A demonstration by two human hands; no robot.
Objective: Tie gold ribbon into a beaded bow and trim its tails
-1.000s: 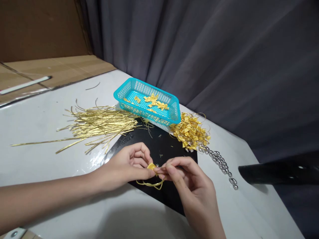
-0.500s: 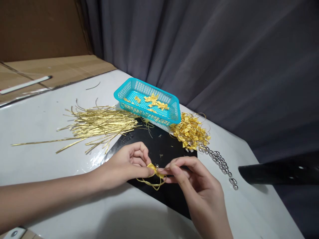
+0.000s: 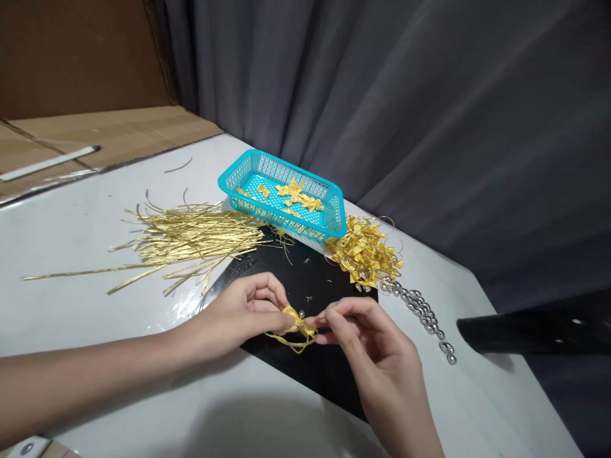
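My left hand [image 3: 255,308] is closed, its thumb and fingers pinching one wing of a yellow ribbon bow [image 3: 306,327]. A small shiny bead [image 3: 301,314] shows at the top of the bow's middle. Looped below it hangs thin gold cord [image 3: 296,347]. From the other side my right hand [image 3: 386,356] closes its fingertips at the bow's right wing; the exact spot between thumb and forefinger is hidden. Both hands are over a black mat [image 3: 305,270] on the white table.
Behind the hands stands a blue plastic basket [image 3: 281,219] with several yellow bows [image 3: 292,188]. Gold cords [image 3: 200,235] lie in a pile at left. A heap of corded bows [image 3: 365,251] and a trail of silver beads [image 3: 420,308] lie at right, near a black cylindrical object [image 3: 525,324].
The bow and its cord loop have risen slightly and turned a little in the fingers. Both hands keep nearly the same place and grip.
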